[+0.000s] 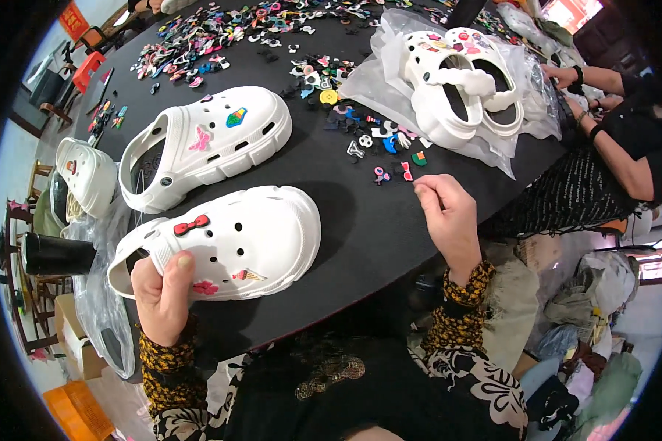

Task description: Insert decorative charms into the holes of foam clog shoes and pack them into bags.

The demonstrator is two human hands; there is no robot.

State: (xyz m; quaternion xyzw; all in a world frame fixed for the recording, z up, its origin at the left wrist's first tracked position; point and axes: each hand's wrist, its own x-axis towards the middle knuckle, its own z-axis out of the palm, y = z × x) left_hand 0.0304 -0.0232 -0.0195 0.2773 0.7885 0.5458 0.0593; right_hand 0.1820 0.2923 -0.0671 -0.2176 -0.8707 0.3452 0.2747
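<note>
Clamps, with the left hand (162, 294), the heel end of a white foam clog (228, 246) lying near the front edge of the black round table (360, 228), thumb pressed on its upper beside a pink flower charm (205, 287). Carries already a red bow charm (191, 224) and a small ice-cream cone charm (248, 275), with several holes still bare. Hovers with the right hand (445, 213) above the table, well apart from the clog, fingertips pinched together; cannot tell whether a piece sits between them. Lies just beside those fingertips a scatter of small coloured rubber charms (360, 136). Rests behind, a second white clog (206, 136) bearing two charms.

Looks like the picking stage of dressing the near clog. Calls next for a firm pinch on one charm, then lining its stud over a bare hole while keeping the shoe steady.
</note>
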